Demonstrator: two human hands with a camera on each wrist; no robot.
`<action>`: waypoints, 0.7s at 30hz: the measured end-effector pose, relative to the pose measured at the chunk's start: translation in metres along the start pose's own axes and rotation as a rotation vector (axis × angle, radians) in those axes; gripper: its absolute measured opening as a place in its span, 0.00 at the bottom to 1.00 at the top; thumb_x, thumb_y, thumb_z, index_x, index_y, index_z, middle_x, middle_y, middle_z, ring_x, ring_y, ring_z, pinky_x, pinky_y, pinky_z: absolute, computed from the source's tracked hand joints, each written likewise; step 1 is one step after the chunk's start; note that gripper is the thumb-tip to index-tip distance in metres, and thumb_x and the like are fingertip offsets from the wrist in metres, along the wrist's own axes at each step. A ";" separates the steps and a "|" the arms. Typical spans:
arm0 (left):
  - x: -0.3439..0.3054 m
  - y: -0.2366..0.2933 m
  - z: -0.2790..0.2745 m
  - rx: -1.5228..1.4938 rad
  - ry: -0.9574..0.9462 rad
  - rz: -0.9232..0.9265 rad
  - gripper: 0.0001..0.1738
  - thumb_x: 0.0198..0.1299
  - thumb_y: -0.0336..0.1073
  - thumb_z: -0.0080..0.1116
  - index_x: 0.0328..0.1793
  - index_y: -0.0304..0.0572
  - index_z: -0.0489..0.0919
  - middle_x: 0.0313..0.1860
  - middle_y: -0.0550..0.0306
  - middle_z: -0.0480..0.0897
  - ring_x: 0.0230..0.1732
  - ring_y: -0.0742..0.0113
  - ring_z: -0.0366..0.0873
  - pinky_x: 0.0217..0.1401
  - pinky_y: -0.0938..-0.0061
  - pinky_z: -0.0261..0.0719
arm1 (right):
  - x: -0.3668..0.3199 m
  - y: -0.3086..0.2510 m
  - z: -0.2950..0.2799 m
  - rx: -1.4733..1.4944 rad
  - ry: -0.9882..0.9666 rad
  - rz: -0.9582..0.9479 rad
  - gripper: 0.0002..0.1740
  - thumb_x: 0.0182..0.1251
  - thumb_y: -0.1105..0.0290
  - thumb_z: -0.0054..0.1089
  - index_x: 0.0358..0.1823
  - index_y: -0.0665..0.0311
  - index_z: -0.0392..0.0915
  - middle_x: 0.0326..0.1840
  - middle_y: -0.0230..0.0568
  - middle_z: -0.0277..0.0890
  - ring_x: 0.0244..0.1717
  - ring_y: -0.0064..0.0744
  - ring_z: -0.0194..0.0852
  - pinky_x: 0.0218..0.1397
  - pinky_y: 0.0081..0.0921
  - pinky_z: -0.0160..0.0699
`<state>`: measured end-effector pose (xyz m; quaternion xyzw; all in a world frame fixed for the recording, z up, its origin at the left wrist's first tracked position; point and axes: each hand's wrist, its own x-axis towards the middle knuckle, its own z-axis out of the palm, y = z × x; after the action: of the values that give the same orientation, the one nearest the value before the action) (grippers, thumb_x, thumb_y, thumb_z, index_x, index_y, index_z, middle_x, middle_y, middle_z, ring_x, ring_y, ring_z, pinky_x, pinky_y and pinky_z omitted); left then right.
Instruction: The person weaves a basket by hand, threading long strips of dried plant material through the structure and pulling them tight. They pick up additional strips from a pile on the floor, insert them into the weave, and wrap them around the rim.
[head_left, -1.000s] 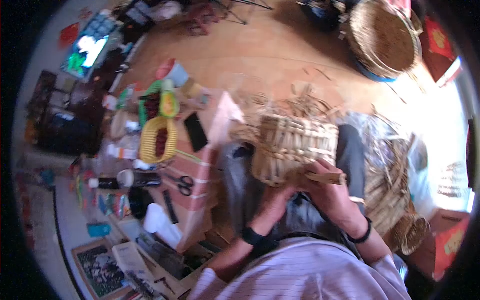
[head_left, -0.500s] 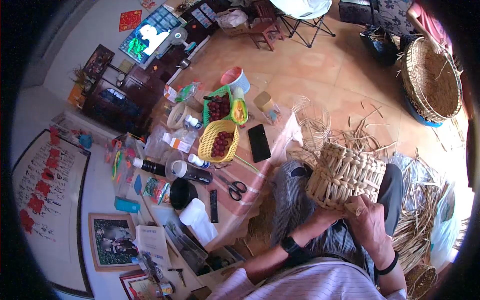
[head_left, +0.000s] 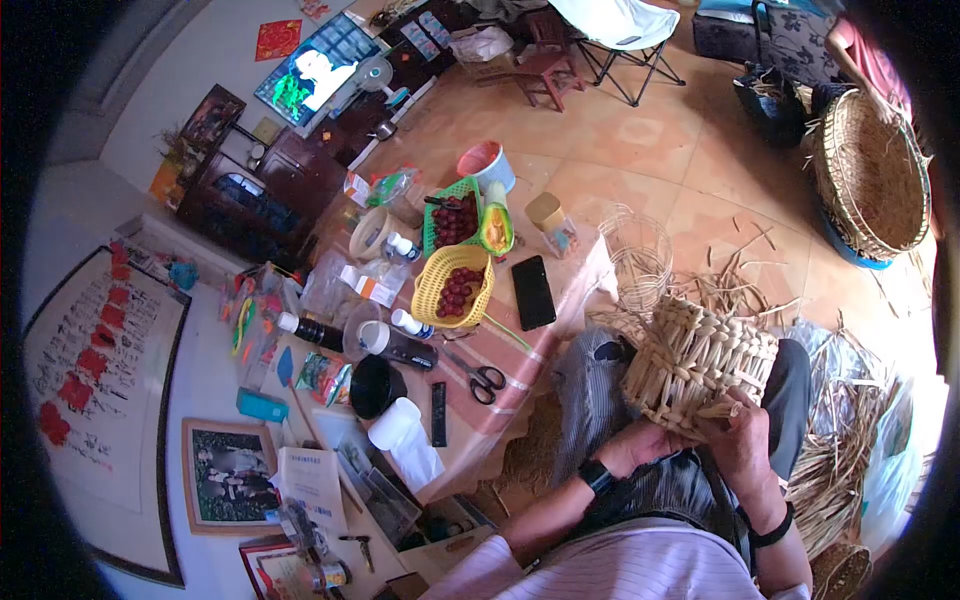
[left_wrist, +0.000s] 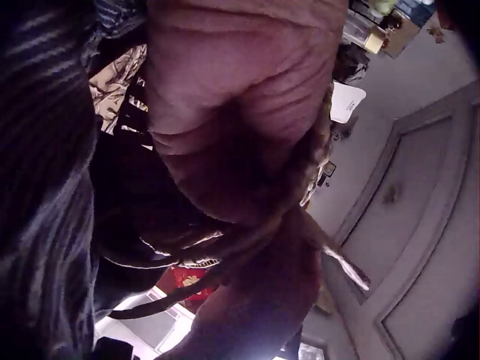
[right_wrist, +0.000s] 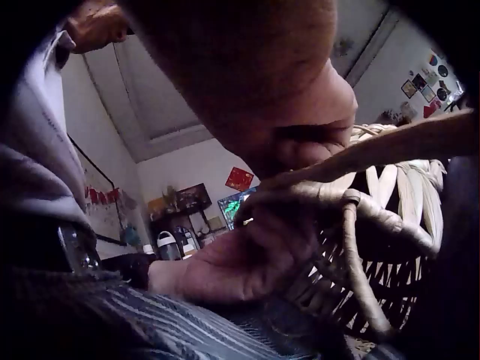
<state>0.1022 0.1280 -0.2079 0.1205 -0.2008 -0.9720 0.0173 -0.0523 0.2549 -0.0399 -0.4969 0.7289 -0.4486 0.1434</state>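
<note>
A woven basket (head_left: 700, 365) of pale plant-fibre strips lies tilted on the person's lap, its rim toward the body. The left hand (head_left: 640, 448) holds the rim from the near left side; its curled fingers show below the rim in the right wrist view. At the rim's near edge the right hand (head_left: 738, 445) pinches a flat fibre strip (right_wrist: 405, 142), which runs out to the right in the right wrist view. Loose strands (left_wrist: 180, 292) hang beside the left hand (left_wrist: 240, 97) in the left wrist view. The right fingertips are partly hidden.
On the table at left are scissors (head_left: 482, 380), a phone (head_left: 533, 292), a yellow basket (head_left: 425, 290) of red fruit and bottles. Loose fibre strips (head_left: 735, 280) litter the floor ahead; more are heaped (head_left: 830, 460) at right. Another person's arm (head_left: 850, 65) reaches to a large round basket (head_left: 840, 180).
The head view has swung leftward and steadied, so the scene sits further right. Both hands stay at the basket's rim; the strip end at the right hand has changed its angle.
</note>
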 end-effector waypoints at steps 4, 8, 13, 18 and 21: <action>0.001 -0.005 -0.008 -0.139 -0.071 -0.003 0.25 0.83 0.42 0.51 0.78 0.37 0.72 0.73 0.44 0.80 0.69 0.53 0.83 0.70 0.60 0.89 | 0.002 -0.012 -0.010 0.118 -0.054 0.069 0.15 0.55 0.76 0.81 0.42 0.66 0.85 0.40 0.47 0.85 0.40 0.51 0.89 0.44 0.39 0.88; -0.004 -0.009 -0.006 -0.241 -0.057 -0.023 0.24 0.83 0.41 0.52 0.78 0.37 0.73 0.74 0.43 0.79 0.70 0.52 0.81 0.72 0.59 0.88 | 0.002 -0.028 -0.022 0.190 0.015 0.032 0.16 0.56 0.78 0.80 0.41 0.68 0.81 0.38 0.48 0.83 0.40 0.53 0.87 0.42 0.39 0.85; -0.018 0.011 0.036 0.485 -0.029 0.104 0.27 0.80 0.40 0.57 0.80 0.40 0.72 0.77 0.50 0.77 0.75 0.54 0.76 0.80 0.58 0.77 | -0.003 -0.018 -0.009 -0.053 -0.026 0.005 0.14 0.59 0.76 0.77 0.39 0.67 0.77 0.37 0.52 0.79 0.38 0.60 0.84 0.39 0.45 0.82; -0.015 0.016 0.032 0.639 -0.013 0.139 0.29 0.77 0.41 0.62 0.80 0.42 0.72 0.78 0.53 0.77 0.78 0.56 0.73 0.84 0.59 0.71 | 0.004 -0.023 -0.009 -0.056 -0.051 0.017 0.13 0.60 0.75 0.76 0.37 0.66 0.76 0.37 0.53 0.79 0.37 0.62 0.82 0.38 0.47 0.81; -0.015 0.003 0.016 0.586 0.117 0.066 0.29 0.78 0.42 0.61 0.80 0.42 0.72 0.78 0.52 0.77 0.79 0.57 0.72 0.84 0.59 0.69 | 0.001 -0.022 -0.011 0.010 -0.017 0.047 0.12 0.60 0.75 0.75 0.38 0.65 0.77 0.37 0.52 0.79 0.37 0.62 0.83 0.38 0.47 0.81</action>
<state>0.1131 0.1329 -0.1891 0.1694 -0.4754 -0.8629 0.0251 -0.0473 0.2573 -0.0162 -0.4829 0.7368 -0.4444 0.1627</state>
